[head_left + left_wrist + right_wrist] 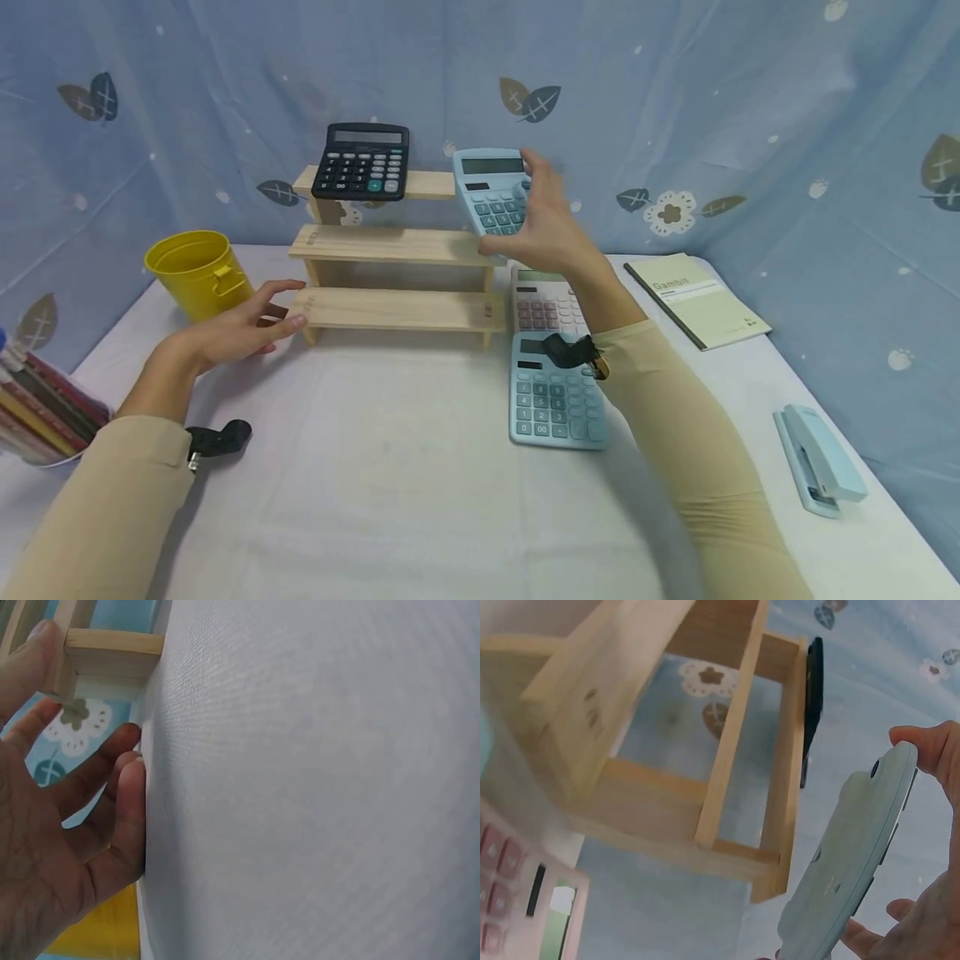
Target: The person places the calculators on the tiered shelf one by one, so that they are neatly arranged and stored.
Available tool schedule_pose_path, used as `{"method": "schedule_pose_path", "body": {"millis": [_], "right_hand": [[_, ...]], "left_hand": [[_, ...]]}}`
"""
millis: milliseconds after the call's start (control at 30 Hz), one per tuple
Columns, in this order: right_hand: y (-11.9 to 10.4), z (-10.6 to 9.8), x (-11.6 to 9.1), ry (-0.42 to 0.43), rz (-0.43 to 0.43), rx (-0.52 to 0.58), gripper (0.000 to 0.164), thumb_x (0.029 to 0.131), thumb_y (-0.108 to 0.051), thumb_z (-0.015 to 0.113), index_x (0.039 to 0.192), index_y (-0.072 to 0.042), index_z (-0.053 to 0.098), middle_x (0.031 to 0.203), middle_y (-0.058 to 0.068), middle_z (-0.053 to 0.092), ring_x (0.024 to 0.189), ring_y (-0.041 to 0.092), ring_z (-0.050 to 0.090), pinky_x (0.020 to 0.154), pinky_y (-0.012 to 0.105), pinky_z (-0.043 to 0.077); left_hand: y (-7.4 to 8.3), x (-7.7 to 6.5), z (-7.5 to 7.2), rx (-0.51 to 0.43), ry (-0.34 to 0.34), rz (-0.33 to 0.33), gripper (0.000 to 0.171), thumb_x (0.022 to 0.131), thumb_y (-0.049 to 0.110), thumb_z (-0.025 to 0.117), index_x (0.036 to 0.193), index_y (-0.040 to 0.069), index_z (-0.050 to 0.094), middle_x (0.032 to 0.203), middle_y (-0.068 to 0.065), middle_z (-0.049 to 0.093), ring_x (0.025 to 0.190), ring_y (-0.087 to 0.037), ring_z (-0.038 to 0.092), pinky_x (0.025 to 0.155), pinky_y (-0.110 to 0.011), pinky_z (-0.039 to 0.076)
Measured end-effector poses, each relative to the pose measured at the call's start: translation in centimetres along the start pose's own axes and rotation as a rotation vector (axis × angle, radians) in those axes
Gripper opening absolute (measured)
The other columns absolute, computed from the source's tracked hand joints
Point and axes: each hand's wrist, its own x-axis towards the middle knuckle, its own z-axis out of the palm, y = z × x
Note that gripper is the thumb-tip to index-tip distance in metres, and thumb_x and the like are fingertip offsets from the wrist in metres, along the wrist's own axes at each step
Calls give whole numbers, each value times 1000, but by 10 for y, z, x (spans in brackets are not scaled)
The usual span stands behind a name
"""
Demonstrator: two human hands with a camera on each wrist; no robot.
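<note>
Nearest the lens, the right sleeve (pixel 705 467) runs up to the right hand (pixel 551 221), which pinches a light-blue calculator (pixel 487 187), thumb at the key end and a finger beside the display. That calculator hangs in the grip by the right end of the wooden rack (pixel 390 243), keys toward the head camera; the right wrist view shows its back apart from the top board (pixel 431 185), though its lowest part runs out of that picture. Holding it near the edges looks wise, since the back is free to meet wood squarely. Matching the backward slant of the black calculator (pixel 362 161), left of the grip on that board, would probably suit. Lowering the bottom edge first, and letting go only once wood bears the weight, seems safest (a slip could strike what lies underneath).

Below and left of the grip, the left hand (pixel 228 333) has its fingers loosely bent, with the thumb against the end of the lowest board (pixel 397 308); light pressure there may help steady the rack. Under the grip lie a pink calculator (pixel 528 310) and, nearer the person, a second blue calculator (pixel 558 408). Well right of the grip are a notebook (pixel 697 300) and a stapler (pixel 820 458); far left, a yellow bucket (pixel 198 275).
</note>
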Motion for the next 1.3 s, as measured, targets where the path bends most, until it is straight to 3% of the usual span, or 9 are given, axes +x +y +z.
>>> {"method": "schedule_pose_path", "body": {"millis": [233, 433, 667, 900, 1000, 1100, 1300], "right_hand": [[-12, 10, 20, 9, 24, -45, 122, 71, -39, 82, 164, -20, 5, 162, 14, 23, 136, 29, 36, 114, 45, 36], [-27, 19, 37, -1, 94, -141, 120, 72, -45, 79, 164, -27, 4, 166, 8, 18, 131, 30, 40, 109, 47, 40], [-43, 28, 50, -13, 189, -216, 115, 73, -51, 75, 163, -34, 6, 165, 4, 20, 131, 31, 38, 109, 54, 35], [-48, 38, 59, -24, 253, -233, 112, 75, -54, 74, 163, -36, 6, 164, 2, 19, 134, 31, 33, 110, 51, 30], [-48, 40, 61, -18, 267, -240, 110, 76, -53, 74, 163, -35, 9, 162, 2, 23, 132, 29, 33, 110, 48, 29], [-48, 42, 63, -16, 279, -243, 108, 76, -53, 73, 163, -34, 11, 159, 3, 26, 131, 29, 33, 111, 47, 28], [-52, 45, 68, -43, 302, -255, 103, 79, -63, 72, 162, -29, 21, 162, 3, 25, 143, 30, 27, 121, 48, 21]], "left_hand": [[1, -2, 0, 0, 1, 9, 91, 98, 67, 54, 164, 39, -2, 158, -31, 27, 134, -45, 46, 100, -53, 52], [2, -6, 0, 6, 0, 1, 90, 98, 67, 53, 164, 38, -3, 157, -32, 28, 135, -46, 45, 100, -53, 52], [1, -5, -1, 25, 2, 10, 91, 98, 68, 52, 164, 37, -3, 156, -32, 29, 133, -46, 47, 98, -51, 53], [6, -2, 0, 125, 16, 32, 89, 100, 67, 49, 164, 30, 0, 151, -34, 36, 112, -37, 59, 85, -41, 52], [9, -2, 0, 192, 32, 46, 88, 101, 67, 46, 165, 26, 1, 148, -34, 41, 116, -41, 58, 93, -54, 52], [12, -3, 0, 234, 43, 40, 89, 100, 69, 44, 165, 25, 2, 147, -34, 44, 127, -49, 52, 104, -68, 42], [15, -6, 0, 230, 37, 21, 91, 99, 71, 44, 164, 24, 1, 147, -35, 43, 132, -52, 48, 106, -70, 40]]}}
